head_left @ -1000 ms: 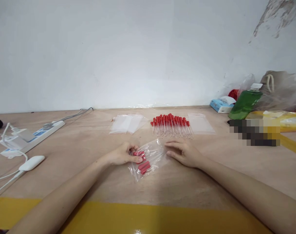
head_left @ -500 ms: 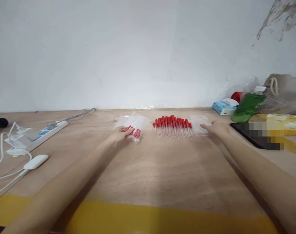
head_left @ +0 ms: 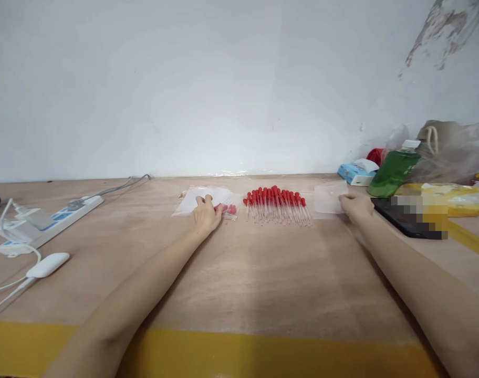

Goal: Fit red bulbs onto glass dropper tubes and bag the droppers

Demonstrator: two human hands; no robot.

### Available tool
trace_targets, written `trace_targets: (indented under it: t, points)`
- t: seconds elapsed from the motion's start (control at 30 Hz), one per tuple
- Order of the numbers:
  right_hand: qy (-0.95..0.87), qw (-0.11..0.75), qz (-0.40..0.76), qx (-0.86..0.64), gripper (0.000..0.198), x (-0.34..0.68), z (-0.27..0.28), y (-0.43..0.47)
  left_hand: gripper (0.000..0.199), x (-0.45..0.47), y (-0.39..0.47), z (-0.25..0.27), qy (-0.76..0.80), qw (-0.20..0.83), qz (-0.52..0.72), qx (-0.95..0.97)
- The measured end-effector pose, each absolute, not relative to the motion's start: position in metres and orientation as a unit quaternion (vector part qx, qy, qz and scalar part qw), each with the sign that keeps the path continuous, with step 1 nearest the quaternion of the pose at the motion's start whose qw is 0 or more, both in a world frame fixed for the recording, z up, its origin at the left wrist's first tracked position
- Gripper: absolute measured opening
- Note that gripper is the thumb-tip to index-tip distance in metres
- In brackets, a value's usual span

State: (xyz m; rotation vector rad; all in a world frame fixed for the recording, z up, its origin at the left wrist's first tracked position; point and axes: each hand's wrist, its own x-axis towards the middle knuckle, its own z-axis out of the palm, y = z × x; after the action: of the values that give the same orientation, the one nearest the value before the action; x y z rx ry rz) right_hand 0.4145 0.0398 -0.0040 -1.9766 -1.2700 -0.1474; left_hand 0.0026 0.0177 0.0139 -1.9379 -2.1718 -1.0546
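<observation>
My left hand (head_left: 207,214) rests on a stack of white plastic bags (head_left: 187,203), its fingers bent and apart, thumb at the right. Beside the thumb lies a clear bag of droppers (head_left: 231,210), red bulbs showing through the plastic; part of it is hidden under the hand. In the middle, a row of glass-like droppers with red bulbs (head_left: 274,195) lies with bulbs toward the wall and thin tips toward me. Right of the row, my right hand (head_left: 356,205) pinches the right edge of a flat clear plastic bag (head_left: 329,198), which looks empty.
A black phone (head_left: 401,218) lies by my right wrist. Behind it are a green bottle (head_left: 393,170), a blue tissue pack (head_left: 353,174) and a yellow pack (head_left: 456,199). On the left are a white power strip (head_left: 66,226) with cables and a white adapter (head_left: 48,265).
My left hand has moved right and over the bag of droppers, which now lies flatter on the stack. My right hand has closed on the empty bag's right edge and shifted it slightly rightward.
</observation>
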Motion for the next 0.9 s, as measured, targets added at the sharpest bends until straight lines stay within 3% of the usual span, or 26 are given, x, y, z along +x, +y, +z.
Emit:
trace_targets:
  t: [0.07, 0.13, 0.23, 0.33, 0.43, 0.53, 0.73, 0.9]
  points:
    - [-0.485, 0.408, -0.081, -0.77, 0.032, 0.404, 0.002, 0.031, 0.038, 0.0, 0.006, 0.014, -0.689, 0.102, -0.303, -0.651]
    - [-0.522, 0.439, -0.112, -0.723, 0.032, 0.386, 0.008, 0.018, 0.034, -0.004, -0.007, 0.013, -0.649, 0.111, -0.314, -0.684]
    - [-0.701, 0.475, -0.155, -0.509, 0.027, 0.349, 0.011, -0.015, 0.025, -0.01, -0.03, 0.01, -0.57, 0.077, -0.337, -0.745]
    - [-0.846, 0.37, -0.105, -0.368, 0.027, 0.312, 0.008, -0.056, 0.02, -0.01, -0.05, 0.008, -0.499, 0.022, -0.34, -0.797]
    - [-0.925, 0.234, 0.017, -0.3, 0.03, 0.289, 0.008, -0.087, 0.018, -0.006, -0.062, 0.008, -0.427, -0.04, -0.323, -0.843]
    - [-0.93, 0.185, 0.093, -0.304, 0.04, 0.282, 0.013, -0.096, 0.017, -0.002, -0.065, 0.01, -0.355, -0.079, -0.294, -0.884]
    - [-0.897, 0.256, 0.107, -0.343, 0.041, 0.275, 0.017, -0.076, 0.015, -0.003, -0.065, 0.008, -0.301, -0.091, -0.31, -0.897]
    - [-0.911, 0.218, 0.105, -0.334, 0.057, 0.269, 0.001, -0.065, 0.022, -0.005, -0.064, 0.008, -0.217, -0.119, -0.269, -0.931]
